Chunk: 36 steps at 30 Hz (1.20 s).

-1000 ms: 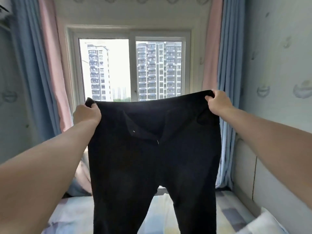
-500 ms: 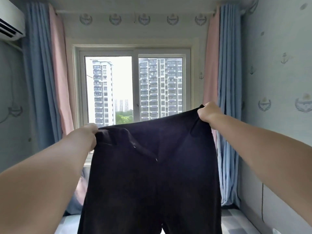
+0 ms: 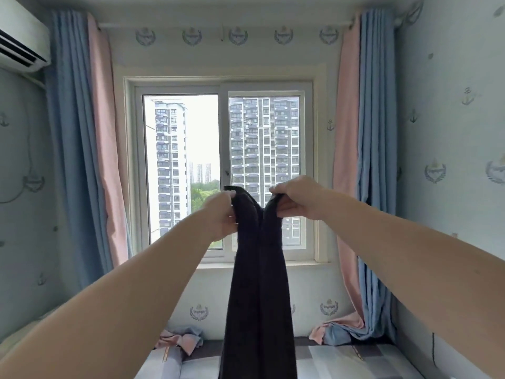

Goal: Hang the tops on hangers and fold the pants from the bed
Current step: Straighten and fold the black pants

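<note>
A pair of black pants (image 3: 258, 291) hangs straight down in front of me, folded lengthwise so both legs lie together. My left hand (image 3: 220, 214) grips one side of the waistband and my right hand (image 3: 296, 198) grips the other. The two hands are close together at the top of the pants, in front of the window. The lower ends of the legs run out of the frame at the bottom.
The bed (image 3: 341, 362) with a grey and white checked cover lies below, against the window wall (image 3: 308, 305). Pink and blue curtains (image 3: 363, 187) hang at both sides of the window, their ends bunched on the bed (image 3: 180, 339). An air conditioner (image 3: 19, 47) sits at the top left.
My hands have come together from wide apart, folding the spread pants in half lengthwise. The view has tilted up, showing more of the window and curtains.
</note>
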### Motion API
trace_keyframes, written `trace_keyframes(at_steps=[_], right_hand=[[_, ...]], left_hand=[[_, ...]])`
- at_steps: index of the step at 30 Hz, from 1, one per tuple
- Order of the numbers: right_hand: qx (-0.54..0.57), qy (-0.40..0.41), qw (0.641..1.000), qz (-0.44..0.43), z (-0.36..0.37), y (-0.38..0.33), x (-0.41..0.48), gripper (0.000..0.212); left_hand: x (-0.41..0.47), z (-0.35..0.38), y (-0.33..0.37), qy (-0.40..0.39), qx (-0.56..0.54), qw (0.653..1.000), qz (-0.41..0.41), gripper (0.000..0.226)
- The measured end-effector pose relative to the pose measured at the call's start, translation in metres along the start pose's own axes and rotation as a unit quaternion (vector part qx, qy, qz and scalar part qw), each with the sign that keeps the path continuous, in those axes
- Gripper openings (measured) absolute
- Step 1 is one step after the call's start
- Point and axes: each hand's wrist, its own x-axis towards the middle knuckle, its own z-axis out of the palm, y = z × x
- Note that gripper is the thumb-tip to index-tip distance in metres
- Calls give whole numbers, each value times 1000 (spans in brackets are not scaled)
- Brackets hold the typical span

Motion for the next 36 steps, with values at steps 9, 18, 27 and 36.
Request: trace_keyframes(at_steps=[9, 18, 27, 36], right_hand=[[-33, 27, 996, -79, 19, -18, -16, 17], [-103, -23, 986, -130, 30, -6, -34, 9], [0, 119, 993, -7, 22, 65, -18, 108], [172, -61, 983, -35, 120, 16, -8, 41]], left_hand=[[-22, 6, -5, -162, 128, 973, 98, 43], [-17, 0, -27, -23, 173, 979, 109, 33], [-12, -70, 22, -35, 34, 989, 141, 36], [-6, -193, 108, -16, 112, 968, 226, 37]])
